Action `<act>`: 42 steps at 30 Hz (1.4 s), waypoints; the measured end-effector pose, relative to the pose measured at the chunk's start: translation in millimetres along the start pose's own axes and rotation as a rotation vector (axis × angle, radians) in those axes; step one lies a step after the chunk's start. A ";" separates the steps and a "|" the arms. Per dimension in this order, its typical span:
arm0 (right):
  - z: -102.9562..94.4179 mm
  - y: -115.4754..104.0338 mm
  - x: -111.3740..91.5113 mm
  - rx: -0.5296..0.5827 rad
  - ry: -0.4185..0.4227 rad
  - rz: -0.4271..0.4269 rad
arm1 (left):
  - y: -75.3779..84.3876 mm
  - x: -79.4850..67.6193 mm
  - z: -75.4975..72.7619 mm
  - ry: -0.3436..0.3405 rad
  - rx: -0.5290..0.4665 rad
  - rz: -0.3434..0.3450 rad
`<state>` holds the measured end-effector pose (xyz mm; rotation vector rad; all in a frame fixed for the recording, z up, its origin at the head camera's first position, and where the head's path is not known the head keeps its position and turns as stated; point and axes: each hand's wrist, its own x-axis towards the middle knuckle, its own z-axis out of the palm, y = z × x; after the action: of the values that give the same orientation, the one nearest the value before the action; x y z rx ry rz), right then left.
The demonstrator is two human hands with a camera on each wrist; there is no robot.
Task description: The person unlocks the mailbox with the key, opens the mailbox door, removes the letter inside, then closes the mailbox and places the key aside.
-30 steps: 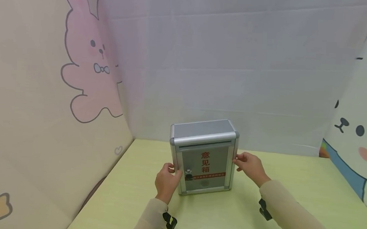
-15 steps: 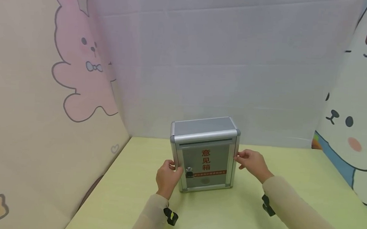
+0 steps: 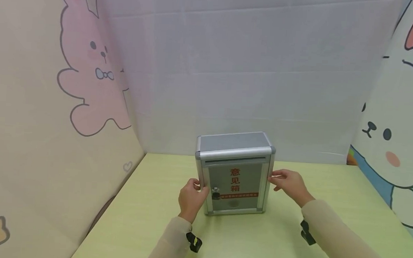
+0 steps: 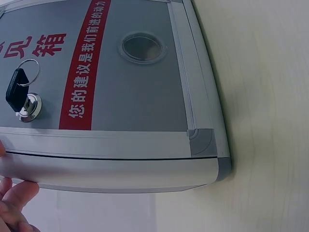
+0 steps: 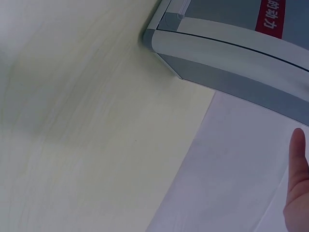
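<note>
A grey suggestion box [image 3: 244, 177] with a silver metal frame stands upright on the table. Its front bears red Chinese characters, a red strip and a slot near the top. A key with a ring [image 4: 19, 87] sits in the lock [image 4: 31, 107] at the front's left. My left hand [image 3: 191, 199] grips the box's left edge, thumb at the front frame and fingers at the side panel. On the opposite side, my right hand [image 3: 291, 186] touches the right edge with its fingertips. One straight finger [image 5: 297, 162] shows beside the box in the right wrist view.
The pale yellow-green table [image 3: 313, 232] extends around the box. Behind it hangs a white sheet [image 3: 247, 80]. Cloth walls with cartoon rabbits close in the left [image 3: 31, 135] and right [image 3: 406, 127] sides.
The box has shifted slightly right over the table, with both hands staying at its sides. The head view has turned a little, so the rabbit walls sit further left.
</note>
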<state>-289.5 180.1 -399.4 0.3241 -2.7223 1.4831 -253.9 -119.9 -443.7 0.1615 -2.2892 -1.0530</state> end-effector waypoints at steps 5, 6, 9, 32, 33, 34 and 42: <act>-3.5 4.0 -6.1 0.015 0.012 0.016 | 2.7 -2.4 1.5 -0.016 -0.009 0.003; -4.3 5.0 -7.2 0.010 0.013 0.014 | 3.3 -2.9 1.6 -0.021 -0.011 0.001; -7.3 8.3 -10.1 -0.015 0.016 0.002 | 4.9 -4.4 2.7 -0.032 -0.013 -0.005; -25.0 14.9 -38.5 -0.087 0.066 0.032 | 20.6 -13.0 8.6 -0.162 -0.016 0.037; -26.1 15.6 -39.7 -0.085 0.068 0.035 | 21.4 -13.3 9.6 -0.168 -0.015 0.037; -27.3 16.5 -40.7 -0.085 0.070 0.033 | 22.3 -13.7 10.5 -0.175 -0.017 0.038; -36.7 21.2 -44.8 -0.092 0.089 0.014 | 29.8 -13.9 15.8 -0.192 -0.029 0.094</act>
<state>-252.6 229.4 -402.3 0.2302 -2.7168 1.3363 -247.7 -84.7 -436.7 -0.0617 -2.4241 -1.0927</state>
